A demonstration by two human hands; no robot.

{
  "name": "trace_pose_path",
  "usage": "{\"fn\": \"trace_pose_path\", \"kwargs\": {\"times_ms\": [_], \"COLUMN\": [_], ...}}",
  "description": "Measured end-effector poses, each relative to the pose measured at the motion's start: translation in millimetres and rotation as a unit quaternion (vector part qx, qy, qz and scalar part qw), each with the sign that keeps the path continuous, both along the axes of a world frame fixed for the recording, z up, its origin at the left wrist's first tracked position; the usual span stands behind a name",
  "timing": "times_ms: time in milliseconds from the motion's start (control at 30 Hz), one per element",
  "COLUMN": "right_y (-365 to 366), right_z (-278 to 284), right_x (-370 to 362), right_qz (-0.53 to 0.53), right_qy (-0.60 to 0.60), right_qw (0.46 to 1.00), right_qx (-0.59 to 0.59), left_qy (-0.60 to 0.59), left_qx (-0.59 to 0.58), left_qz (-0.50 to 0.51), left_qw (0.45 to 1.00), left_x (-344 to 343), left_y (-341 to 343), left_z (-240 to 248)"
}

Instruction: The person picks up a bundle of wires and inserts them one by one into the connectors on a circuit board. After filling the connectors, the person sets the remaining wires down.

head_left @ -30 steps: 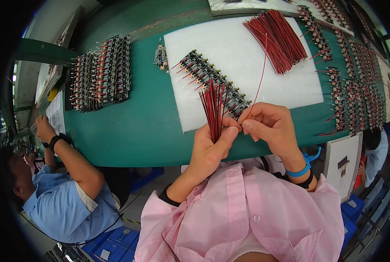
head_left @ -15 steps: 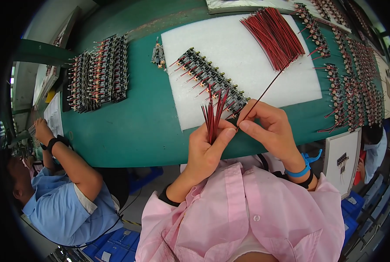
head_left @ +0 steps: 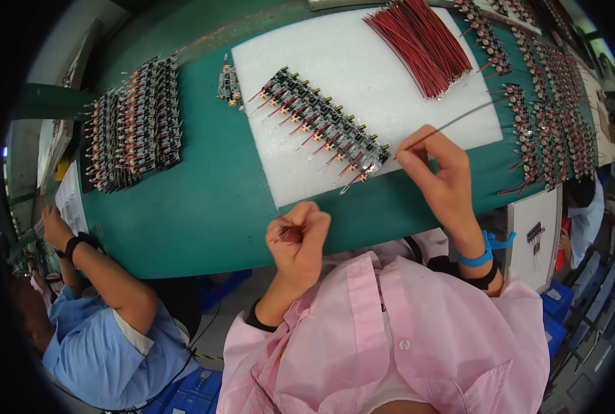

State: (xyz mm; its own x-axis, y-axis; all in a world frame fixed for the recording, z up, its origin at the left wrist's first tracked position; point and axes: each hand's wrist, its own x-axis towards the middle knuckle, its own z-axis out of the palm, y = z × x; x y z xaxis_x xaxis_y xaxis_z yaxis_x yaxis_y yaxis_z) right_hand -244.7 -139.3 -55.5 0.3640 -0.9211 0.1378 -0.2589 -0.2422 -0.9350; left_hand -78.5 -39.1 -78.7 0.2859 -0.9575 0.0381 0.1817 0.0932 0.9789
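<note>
My left hand (head_left: 298, 250) is closed around a small bundle of wires (head_left: 288, 233), whose ends poke out of the fist near the table's front edge. Between the thumb and forefinger of my right hand (head_left: 442, 178) is one thin dark wire (head_left: 462, 116), slanting up to the right. Just left of that hand, a slanting row of small circuit boards (head_left: 314, 117) with short red leads lies on a white foam sheet (head_left: 383, 55). At the sheet's upper right rests a thick pile of red and black wires (head_left: 425, 48).
More boards stand in rows (head_left: 135, 124) at the left of the green table (head_left: 204, 214), and a small group (head_left: 229, 84) sits by the foam's left edge. Boards with round parts (head_left: 559, 110) fill the right. A co-worker in a blue shirt (head_left: 111, 345) works at left.
My hands have moved apart. The left one, with its bundle, has come down and left and tilted; the right has risen with the single wire. The view has shifted slightly.
</note>
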Motion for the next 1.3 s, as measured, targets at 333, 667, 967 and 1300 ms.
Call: {"fn": "trace_pose_path", "kwargs": {"times_ms": [333,667,967,1300], "right_y": [-4.8,-4.5,-6.3,-9.0], "right_z": [-11.1,-10.5,-11.6,-12.2], "right_x": [3.6,2.6,0.0,-0.8], "right_qz": [-0.052,-0.049,-0.030,-0.013], "right_qy": [0.124,0.141,0.153,0.150], "right_qw": [0.986,0.985,0.982,0.978], "right_qx": [-0.095,-0.085,-0.109,-0.144], "left_qy": [-0.083,-0.101,-0.433,-0.529], "left_qx": [-0.002,-0.011,-0.165,-0.174], "left_qz": [-0.026,-0.026,-0.060,-0.078], "left_qw": [0.996,0.995,0.884,0.827], "left_x": [3.8,4.2,-8.4,-20.4], "left_y": [0.7,0.7,-11.3,-33.5], "left_z": [-3.5,-3.1,21.6,9.8]}}
